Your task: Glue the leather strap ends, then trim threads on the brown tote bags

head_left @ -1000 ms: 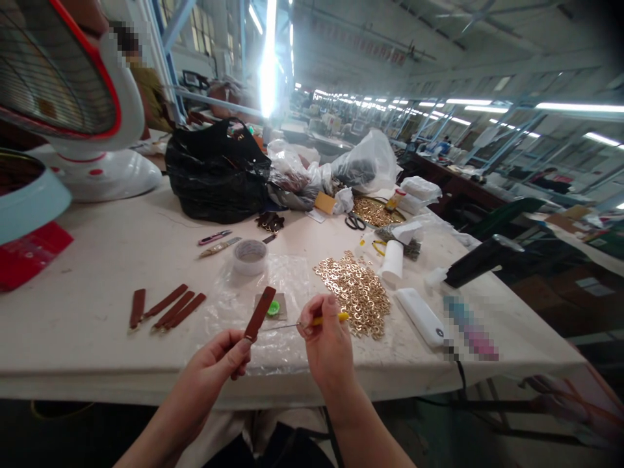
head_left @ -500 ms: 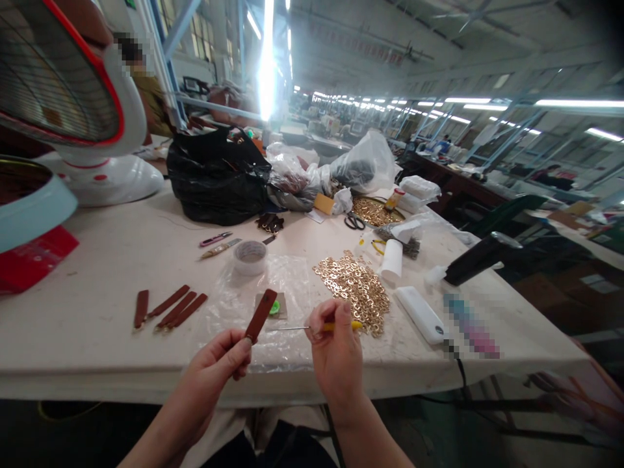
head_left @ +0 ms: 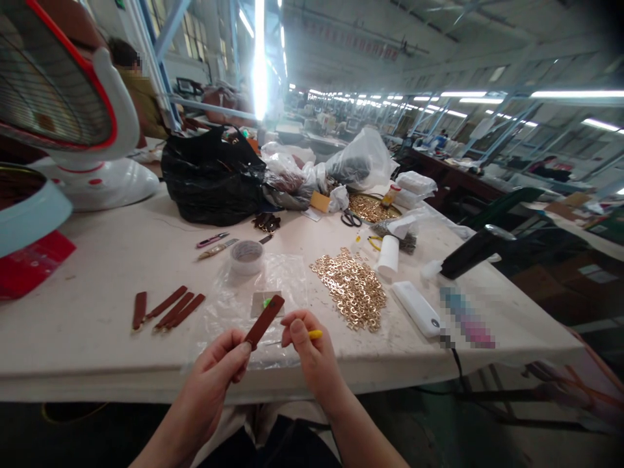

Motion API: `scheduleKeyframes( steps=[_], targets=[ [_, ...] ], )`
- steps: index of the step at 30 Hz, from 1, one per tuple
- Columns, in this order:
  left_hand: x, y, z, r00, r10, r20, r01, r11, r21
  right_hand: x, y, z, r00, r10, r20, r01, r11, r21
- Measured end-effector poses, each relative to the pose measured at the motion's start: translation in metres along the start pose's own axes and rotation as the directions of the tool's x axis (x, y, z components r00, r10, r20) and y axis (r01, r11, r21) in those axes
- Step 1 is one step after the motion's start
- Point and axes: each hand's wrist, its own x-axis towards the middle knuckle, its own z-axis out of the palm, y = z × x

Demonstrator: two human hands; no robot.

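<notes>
Toward six o'clock, a brown strap [head_left: 265,321] is pinched in the left hand [head_left: 219,367] and a yellow-handled tool [head_left: 316,335] is gripped in the right hand [head_left: 312,357].
Both hands are mostly closed; whether the strap is touched by the tool's thin tip cannot be told. Gold rings are held in a tray [head_left: 400,212] at two o'clock; contents of the black bag [head_left: 209,179] at ten are hidden. Loose rings [head_left: 351,291] are heaped near five, four straps [head_left: 168,304] laid at eight, on a pale table [head_left: 97,344]. Beyond, toward one, the hall is lit by strip lights [head_left: 470,94].
</notes>
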Motion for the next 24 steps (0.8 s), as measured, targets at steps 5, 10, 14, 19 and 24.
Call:
scheduleKeyframes(
  steps=[5,10,14,19,24],
  targets=[
    [-0.003,-0.001,-0.002,0.999,-0.012,-0.031,0.010,0.998,-0.059,0.001,-0.006,-0.017,0.988,-0.043,-0.146,0.044,0.999,-0.001],
    [-0.004,-0.005,-0.013,0.997,-0.051,-0.058,0.041,0.985,-0.170,-0.010,0.011,-0.049,0.976,-0.167,-0.139,0.107,0.926,-0.362],
    [-0.010,-0.004,-0.015,0.993,-0.045,-0.108,0.021,0.978,-0.209,-0.015,0.023,-0.065,0.957,-0.288,0.043,0.211,0.587,-0.782],
    [-0.029,0.005,-0.008,0.992,-0.045,-0.115,0.018,0.974,-0.226,-0.018,0.035,-0.071,0.937,-0.256,0.237,0.314,0.325,-0.892],
    [-0.047,-0.004,-0.016,0.997,0.037,-0.065,-0.051,0.971,-0.232,-0.016,0.044,-0.066,0.891,-0.214,0.400,0.438,0.178,-0.881]
  ],
)
